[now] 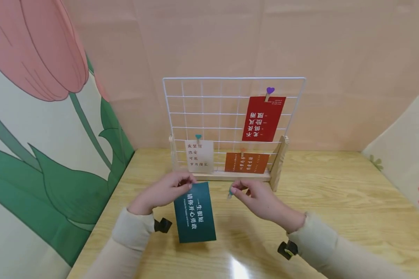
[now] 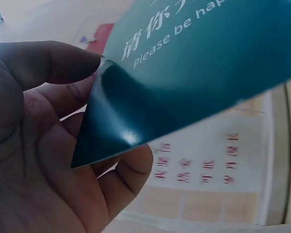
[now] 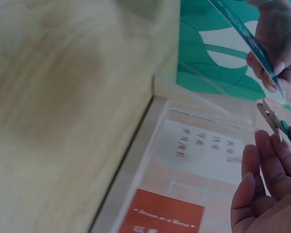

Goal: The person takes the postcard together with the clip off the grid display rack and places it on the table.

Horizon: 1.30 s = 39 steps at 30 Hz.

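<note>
My left hand [image 1: 167,192] pinches a dark green card [image 1: 195,213] by its upper left corner, thumb on the printed face. White Chinese lettering and small English words run along the card, which hangs over the table in front of the rack. In the right wrist view the card [image 3: 247,39] appears nearly edge-on. To its right, my right hand [image 1: 260,197] pinches a small wooden clothespin [image 3: 270,118] with a teal end between thumb and fingers. The clothespin and the card are apart.
Behind the hands stands a white wire grid rack [image 1: 220,96] on a wooden base [image 1: 237,177]. Clipped to it are a red card [image 1: 263,120] under a purple heart, a white card [image 1: 199,159] under a teal heart, and an orange card [image 1: 248,162].
</note>
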Each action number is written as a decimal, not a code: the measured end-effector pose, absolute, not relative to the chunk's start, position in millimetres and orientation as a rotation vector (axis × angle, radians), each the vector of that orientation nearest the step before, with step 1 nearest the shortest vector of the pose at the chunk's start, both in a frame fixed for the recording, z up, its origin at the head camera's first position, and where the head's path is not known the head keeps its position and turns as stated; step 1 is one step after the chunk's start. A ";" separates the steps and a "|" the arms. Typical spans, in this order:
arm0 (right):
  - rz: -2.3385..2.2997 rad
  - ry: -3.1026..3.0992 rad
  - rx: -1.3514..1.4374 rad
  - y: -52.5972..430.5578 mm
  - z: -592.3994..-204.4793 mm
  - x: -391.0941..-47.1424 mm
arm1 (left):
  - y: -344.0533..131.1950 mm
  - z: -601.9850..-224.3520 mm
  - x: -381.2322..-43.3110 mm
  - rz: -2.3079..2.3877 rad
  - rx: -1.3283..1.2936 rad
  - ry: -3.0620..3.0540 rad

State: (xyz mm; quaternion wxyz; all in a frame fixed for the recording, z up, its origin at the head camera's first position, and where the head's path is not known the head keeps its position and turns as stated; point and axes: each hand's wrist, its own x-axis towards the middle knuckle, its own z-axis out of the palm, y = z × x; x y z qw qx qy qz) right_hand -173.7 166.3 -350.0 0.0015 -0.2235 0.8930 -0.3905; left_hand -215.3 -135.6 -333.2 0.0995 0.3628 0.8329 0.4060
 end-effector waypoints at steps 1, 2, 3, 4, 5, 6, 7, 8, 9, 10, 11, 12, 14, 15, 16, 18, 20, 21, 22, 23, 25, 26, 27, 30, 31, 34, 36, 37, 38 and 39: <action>-1.217 2.802 -0.703 166.6 -352.9 -172.5 | -135.7 -337.0 -215.1 1.204 1.069 2.448; -1.209 2.803 -0.704 167.2 -355.8 -171.4 | -136.0 -340.6 -214.7 1.202 1.057 2.440; -1.200 2.803 -0.706 168.1 -358.5 -170.2 | -136.3 -343.9 -214.1 1.201 1.042 2.433; -1.196 2.799 -0.709 169.1 -361.3 -169.1 | -136.8 -347.1 -213.7 1.199 1.030 2.428; -1.189 2.795 -0.715 170.6 -364.1 -167.8 | -137.3 -350.2 -213.1 1.195 1.016 2.422; -1.185 2.789 -0.721 172.2 -367.1 -166.7 | -137.9 -353.2 -212.6 1.190 1.003 2.416; -1.177 2.784 -0.726 173.9 -370.0 -165.5 | -138.4 -355.6 -211.6 1.179 0.987 2.412; -1.178 2.767 -0.733 175.5 -372.7 -164.1 | -138.6 -358.0 -210.6 1.167 0.974 2.406; -1.177 2.751 -0.735 177.2 -375.1 -162.7 | -138.9 -360.8 -210.0 1.160 0.971 2.400; -1.178 2.737 -0.741 178.5 -377.7 -161.4 | -139.3 -363.4 -209.5 1.151 0.967 2.394; -1.178 2.726 -0.743 179.7 -380.5 -160.1 | -139.5 -365.5 -208.8 1.146 0.962 2.383; -1.181 2.711 -0.743 180.6 -383.2 -158.8 | -139.8 -368.1 -208.5 1.144 0.955 2.371; -1.180 2.680 -0.747 182.4 -388.9 -155.7 | -140.3 -373.2 -207.2 1.138 0.941 2.351; -1.169 2.672 -0.750 183.3 -391.8 -154.1 | -140.9 -375.9 -206.5 1.130 0.932 2.349; -1.154 2.665 -0.755 184.2 -394.9 -152.4 | -141.2 -378.4 -205.4 1.122 0.918 2.342; -1.111 2.652 -0.756 186.3 -400.5 -148.8 | -141.3 -384.1 -203.5 1.107 0.894 2.332; -1.059 2.637 -0.756 188.7 -405.5 -145.7 | -140.5 -389.5 -201.5 1.074 0.862 2.344; -1.034 2.634 -0.762 189.9 -407.8 -144.6 | -139.8 -392.0 -200.6 1.058 0.845 2.353; -1.017 2.624 -0.758 191.0 -410.0 -143.8 | -138.9 -394.0 -199.7 1.047 0.830 2.358; -1.005 2.614 -0.754 191.9 -412.3 -143.2 | -138.0 -396.1 -198.9 1.029 0.820 2.371; -0.999 2.587 -0.751 193.3 -416.9 -142.7 | -135.7 -399.8 -197.9 0.986 0.811 2.411; -0.997 2.581 -0.750 193.8 -419.3 -142.6 | -134.4 -401.5 -197.5 0.966 0.811 2.432; -0.996 2.578 -0.753 194.3 -421.8 -142.5 | -132.9 -403.1 -197.1 0.953 0.809 2.448; -0.999 2.583 -0.763 195.3 -429.5 -140.7 | -128.5 -408.0 -196.6 0.895 0.799 2.500; -0.996 2.593 -0.775 195.7 -432.1 -139.9 | -127.3 -409.4 -196.4 0.884 0.783 2.505; -0.985 2.622 -0.816 196.6 -439.1 -137.3 | -124.4 -414.1 -196.0 0.837 0.736 2.514; -0.975 2.627 -0.843 197.2 -443.7 -136.3 | -123.3 -416.8 -195.3 0.819 0.699 2.508; -0.971 2.624 -0.851 197.3 -445.7 -135.9 | -123.2 -418.6 -195.2 0.807 0.686 2.508; -0.971 2.611 -0.846 197.3 -447.5 -135.8 | -122.8 -420.3 -194.9 0.798 0.666 2.507; -0.967 2.600 -0.841 197.5 -449.2 -135.8 | -122.5 -422.2 -194.5 0.792 0.652 2.506</action>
